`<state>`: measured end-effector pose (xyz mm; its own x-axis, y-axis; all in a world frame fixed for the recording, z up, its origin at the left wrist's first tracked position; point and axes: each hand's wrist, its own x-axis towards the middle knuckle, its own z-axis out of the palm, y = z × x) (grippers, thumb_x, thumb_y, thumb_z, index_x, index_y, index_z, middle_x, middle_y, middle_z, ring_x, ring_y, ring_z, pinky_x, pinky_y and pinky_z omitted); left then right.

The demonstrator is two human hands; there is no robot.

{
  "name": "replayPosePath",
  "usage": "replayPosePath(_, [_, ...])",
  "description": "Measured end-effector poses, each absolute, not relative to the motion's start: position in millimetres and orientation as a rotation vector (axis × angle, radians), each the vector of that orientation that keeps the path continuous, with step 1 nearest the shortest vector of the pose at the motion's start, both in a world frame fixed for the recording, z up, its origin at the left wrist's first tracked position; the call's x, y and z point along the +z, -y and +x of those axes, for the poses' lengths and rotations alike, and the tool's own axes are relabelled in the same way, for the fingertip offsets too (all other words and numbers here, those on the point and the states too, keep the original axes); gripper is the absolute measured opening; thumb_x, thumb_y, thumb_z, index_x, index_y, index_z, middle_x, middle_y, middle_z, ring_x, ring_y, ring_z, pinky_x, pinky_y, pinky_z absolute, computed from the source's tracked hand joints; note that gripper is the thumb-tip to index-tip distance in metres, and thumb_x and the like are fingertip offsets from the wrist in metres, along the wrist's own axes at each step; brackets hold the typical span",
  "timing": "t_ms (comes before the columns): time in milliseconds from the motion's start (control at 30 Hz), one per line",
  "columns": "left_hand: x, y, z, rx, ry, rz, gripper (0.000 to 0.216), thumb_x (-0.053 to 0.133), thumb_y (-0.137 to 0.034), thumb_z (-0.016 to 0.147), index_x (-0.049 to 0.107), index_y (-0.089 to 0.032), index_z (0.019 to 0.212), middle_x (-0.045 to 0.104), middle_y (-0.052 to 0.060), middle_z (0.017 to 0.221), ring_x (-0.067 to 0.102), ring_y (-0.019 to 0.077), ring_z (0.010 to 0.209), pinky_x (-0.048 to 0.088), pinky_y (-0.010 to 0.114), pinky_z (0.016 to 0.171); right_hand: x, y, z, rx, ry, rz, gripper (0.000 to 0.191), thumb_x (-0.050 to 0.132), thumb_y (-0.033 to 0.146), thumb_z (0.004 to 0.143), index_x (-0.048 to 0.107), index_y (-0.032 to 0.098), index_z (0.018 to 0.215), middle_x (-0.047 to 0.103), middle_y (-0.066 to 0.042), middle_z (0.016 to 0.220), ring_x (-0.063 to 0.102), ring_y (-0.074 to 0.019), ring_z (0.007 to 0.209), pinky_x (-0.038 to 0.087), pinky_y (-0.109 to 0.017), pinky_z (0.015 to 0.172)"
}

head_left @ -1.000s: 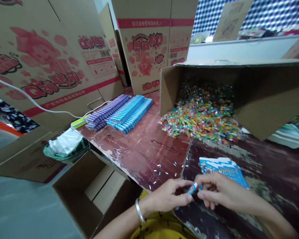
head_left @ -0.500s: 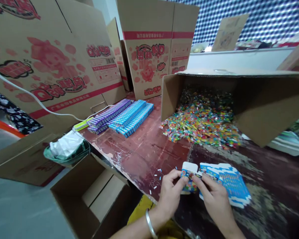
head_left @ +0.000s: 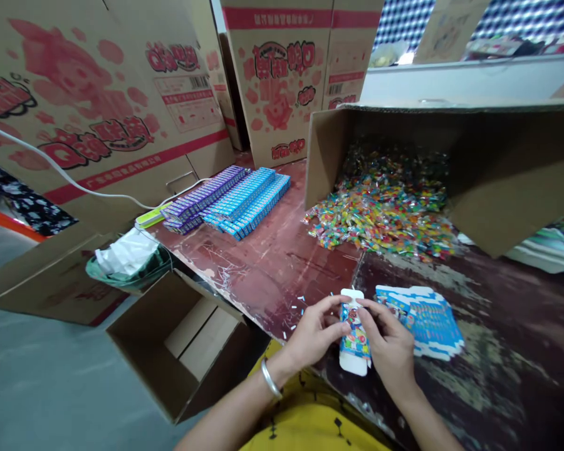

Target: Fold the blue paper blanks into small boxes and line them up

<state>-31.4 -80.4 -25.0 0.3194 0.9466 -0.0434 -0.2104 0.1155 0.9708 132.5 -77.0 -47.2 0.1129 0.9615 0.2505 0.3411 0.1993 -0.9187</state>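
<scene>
Both hands hold one small flat printed carton (head_left: 355,341) upright over the near table edge. My left hand (head_left: 313,335), with a silver bangle on its wrist, pinches the carton's left side. My right hand (head_left: 390,347) grips its right side, thumb near the white top flap. Just right of my hands lies a fanned stack of flat blue cartons (head_left: 425,319). A heap of colourful wrapped candies (head_left: 385,216) spills from a cardboard box lying on its side (head_left: 493,169) further back.
Rows of filled blue and purple boxes (head_left: 230,200) lie at the table's far left. Tall printed cardboard boxes (head_left: 98,106) stand behind. An open empty cardboard box (head_left: 178,344) sits on the floor left of me, beside a green bin with white paper (head_left: 126,260).
The small blue item pinched between my fingers has given way to a flat carton, now held upright with its flaps showing. Both hands moved slightly forward over the table.
</scene>
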Motion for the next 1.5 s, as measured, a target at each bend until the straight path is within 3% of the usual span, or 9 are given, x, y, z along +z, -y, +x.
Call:
replayPosePath(100, [-28, 80, -36, 0.982, -0.795, 1.077, 0.037, 0.071, -0.022, 0.078, 0.059, -0.017, 0.113, 0.064, 0.006, 0.101, 0.063, 0.0152, 0.083, 0.051, 0.026, 0.075, -41, 76, 133, 0.731, 1.532, -1.33, 0.015, 0.059, 0.034, 0.089, 0.068, 0.022, 0.09, 0.069, -0.004, 0.089, 0.064, -0.0208, 0.082, 0.05, -0.034, 0.076])
replayPosePath(200, [-28, 83, -35, 1.001, -0.799, 1.062, 0.033, 0.069, -0.019, 0.079, 0.058, -0.017, 0.11, 0.062, 0.006, 0.106, 0.064, 0.0161, 0.089, 0.051, 0.027, 0.08, -34, 74, 133, 0.72, 1.567, -1.282, 0.015, 0.06, 0.031, 0.089, 0.065, 0.021, 0.079, 0.068, -0.007, 0.099, 0.063, -0.0226, 0.092, 0.048, -0.037, 0.084])
replayPosePath(300, [-28, 84, -32, 1.07, -0.826, 1.012, 0.036, 0.068, -0.018, 0.079, 0.052, -0.021, 0.111, 0.06, 0.005, 0.11, 0.064, 0.0146, 0.089, 0.052, 0.026, 0.078, -31, 71, 132, 0.873, 1.444, -1.209, 0.008, 0.063, 0.03, 0.087, 0.064, 0.022, 0.084, 0.067, -0.006, 0.104, 0.064, -0.0219, 0.095, 0.049, -0.036, 0.084])
replayPosePath(467, [-28, 83, -30, 1.091, -0.86, 0.96, 0.041, 0.071, -0.017, 0.077, 0.044, -0.022, 0.107, 0.06, 0.002, 0.103, 0.065, 0.0115, 0.078, 0.051, 0.023, 0.07, -25, 66, 131, 1.125, 1.29, -1.114, 0.02, 0.074, 0.032, 0.078, 0.059, 0.023, 0.086, 0.065, -0.001, 0.085, 0.063, -0.0175, 0.079, 0.051, -0.031, 0.073])
replayPosePath(633, [-25, 84, -35, 1.084, -0.931, 1.125, 0.038, 0.067, -0.014, 0.079, 0.047, -0.021, 0.111, 0.06, 0.005, 0.108, 0.064, 0.0151, 0.096, 0.051, 0.027, 0.083, -18, 54, 140, 1.367, 1.341, -1.171, 0.022, 0.079, 0.035, 0.072, 0.064, 0.02, 0.078, 0.066, -0.001, 0.08, 0.061, -0.0151, 0.072, 0.049, -0.028, 0.068])
replayPosePath(900, [-13, 80, -40, 0.95, -0.832, 1.193, 0.049, 0.064, -0.016, 0.082, 0.046, -0.021, 0.127, 0.059, 0.009, 0.122, 0.062, 0.0199, 0.106, 0.052, 0.03, 0.087, -12, 41, 151, 1.53, 1.322, -1.23, 0.031, 0.08, 0.044, 0.067, 0.063, 0.018, 0.066, 0.064, 0.0, 0.065, 0.056, -0.0132, 0.059, 0.046, -0.027, 0.057])
replayPosePath(1200, [-13, 80, -41, 0.902, -0.911, 1.178, 0.044, 0.064, -0.017, 0.081, 0.058, -0.02, 0.124, 0.064, 0.009, 0.121, 0.064, 0.0206, 0.1, 0.053, 0.033, 0.087, -2, 56, 152, 1.03, 1.752, -1.22, 0.023, 0.064, 0.038, 0.085, 0.066, 0.02, 0.07, 0.065, -0.003, 0.075, 0.06, -0.0167, 0.071, 0.048, -0.031, 0.067])
replayPosePath(1367, [-16, 78, -41, 0.944, -0.938, 1.064, 0.03, 0.066, -0.019, 0.08, 0.06, -0.017, 0.11, 0.067, 0.006, 0.104, 0.066, 0.0172, 0.089, 0.053, 0.028, 0.078, 5, 59, 155, 1.033, 1.915, -1.135, 0.016, 0.064, 0.037, 0.086, 0.072, 0.024, 0.091, 0.07, -0.005, 0.096, 0.064, -0.0189, 0.087, 0.05, -0.029, 0.067])
replayPosePath(1500, [-22, 69, -44, 1.056, -1.021, 0.986, 0.029, 0.073, -0.023, 0.076, 0.056, -0.016, 0.098, 0.066, 0.002, 0.089, 0.063, 0.0119, 0.078, 0.051, 0.022, 0.07, 6, 8, 173, 0.804, 2.016, -1.207, 0.017, 0.059, 0.034, 0.09, 0.071, 0.022, 0.088, 0.071, -0.003, 0.088, 0.065, -0.0182, 0.082, 0.049, -0.03, 0.074])
